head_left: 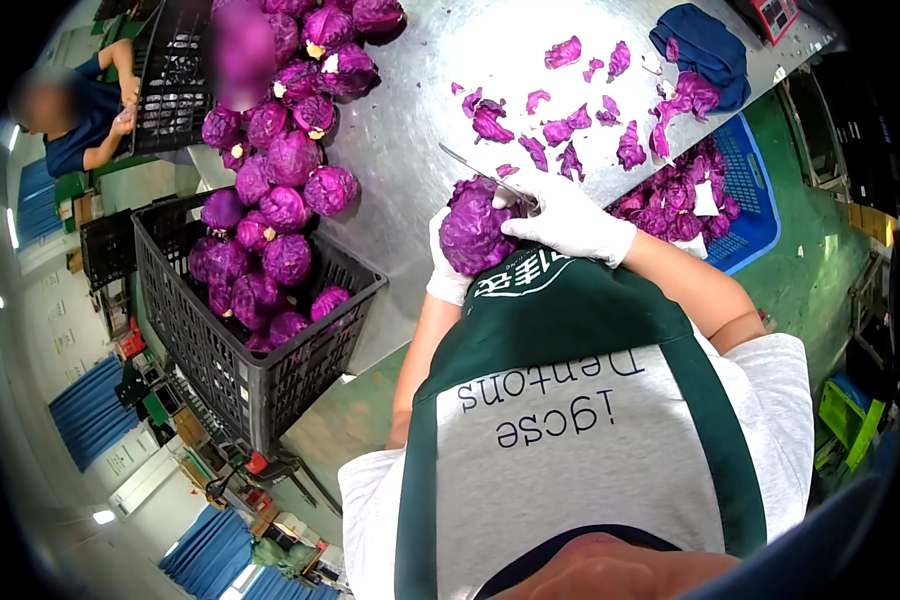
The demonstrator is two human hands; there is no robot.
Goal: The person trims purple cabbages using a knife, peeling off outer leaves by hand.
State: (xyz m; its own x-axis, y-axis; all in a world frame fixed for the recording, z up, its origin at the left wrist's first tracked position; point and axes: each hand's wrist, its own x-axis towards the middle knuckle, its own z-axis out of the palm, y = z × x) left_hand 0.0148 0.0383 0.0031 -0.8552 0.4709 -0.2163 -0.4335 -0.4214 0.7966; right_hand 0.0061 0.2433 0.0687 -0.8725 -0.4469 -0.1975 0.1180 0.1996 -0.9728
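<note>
My left hand (pixel 446 262), in a white glove, is wrapped round the left side of a purple cabbage (pixel 476 228), held close to the green apron. In my right hand (pixel 570 218), also gloved in white, is a knife (pixel 470 163), its thin blade pointing up and left above the cabbage. The fingers of that hand also touch the cabbage's right side. Loose purple leaves (pixel 556 130) lie scattered on the metal table (pixel 410 120) beyond my hands.
Many cabbages (pixel 292 158) are heaped at the table's left, beside a black crate (pixel 260 370) holding more. A blue basket (pixel 760 215) of leaves stands right. Dark blue cloth (pixel 705 50) lies at the back right. Another person (pixel 80 120) grips a black crate (pixel 175 80) at upper left.
</note>
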